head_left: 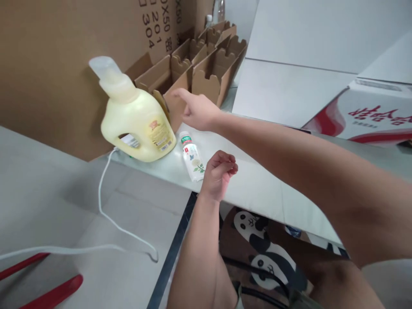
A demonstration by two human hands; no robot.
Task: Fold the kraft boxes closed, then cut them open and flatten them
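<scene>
My right hand (pixel 200 109) reaches across to the front of a cardboard box with notched edges (pixel 178 105). Its index finger is stretched out and the other fingers are partly bent; whether it touches the cardboard I cannot tell. My left hand (pixel 221 171) hovers over the front of the pale tabletop, loosely closed with nothing visible in it. Just left of it a small white bottle with a green-and-red neck band (pixel 192 158) lies on the table. Further left stands a large pale-yellow jug (pixel 135 116) with a handle and a translucent cap.
Several notched cardboard boxes (pixel 215 64) stand in a row at the back, beside a big printed carton (pixel 64 64). A red-and-white carton (pixel 376 111) is at the right. A white cable (pixel 103 206) hangs to the floor, near red bars (pixel 53 294). A panda-patterned item (pixel 254 244) shows below the table.
</scene>
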